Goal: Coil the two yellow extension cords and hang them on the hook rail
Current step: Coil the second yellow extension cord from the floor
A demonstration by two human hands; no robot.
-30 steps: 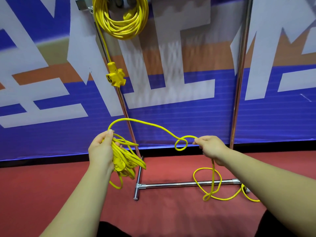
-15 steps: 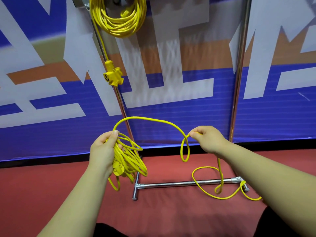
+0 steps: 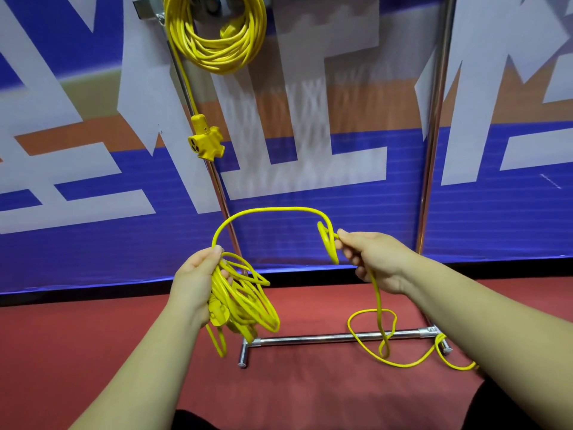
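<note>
One yellow extension cord hangs coiled from the hook rail at the top, its three-way socket dangling below. My left hand grips a bundle of loops of the second yellow cord. From that bundle the cord arches up and across to my right hand, which pinches it at a small twisted loop. Past my right hand the cord drops to the floor and lies in loose loops over the stand's base bar.
A chrome stand has two uprights and a base bar with short feet on the red floor. A blue, white and orange banner stands close behind it.
My right hand has moved left and up toward my left hand, shortening the arch of cord between them. More slack has lifted off the floor loops.
</note>
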